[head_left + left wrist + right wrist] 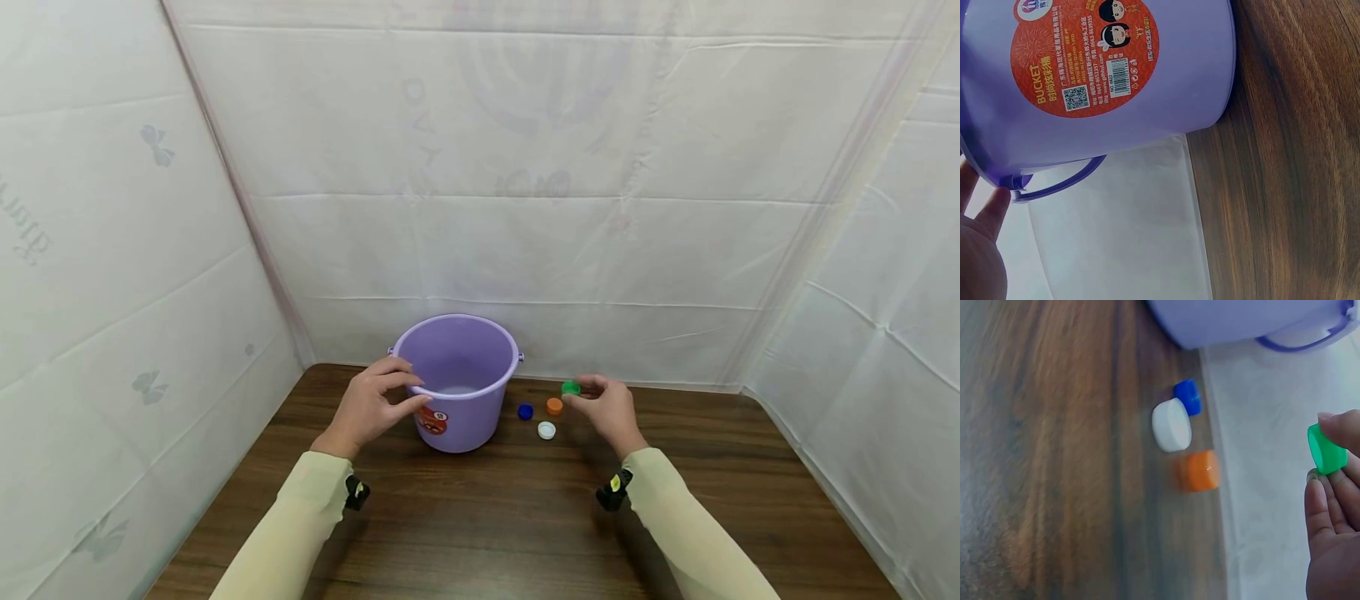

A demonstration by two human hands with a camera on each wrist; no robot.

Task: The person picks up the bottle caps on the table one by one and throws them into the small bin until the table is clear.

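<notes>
A purple bucket with a red label stands upright on the wooden table. My left hand is at its near left rim, fingers reaching over the edge and thumb on the outer side; in the left wrist view the fingertips are partly cut off. To the bucket's right, my right hand pinches a green bottle cap between thumb and fingers, above the table. Beneath and left of this hand lie a blue cap, an orange cap and a white cap.
White sheeting hangs behind the table and along both sides. Dark brown tabletop stretches in front of the bucket and caps. The bucket's purple handle hangs down at its far side.
</notes>
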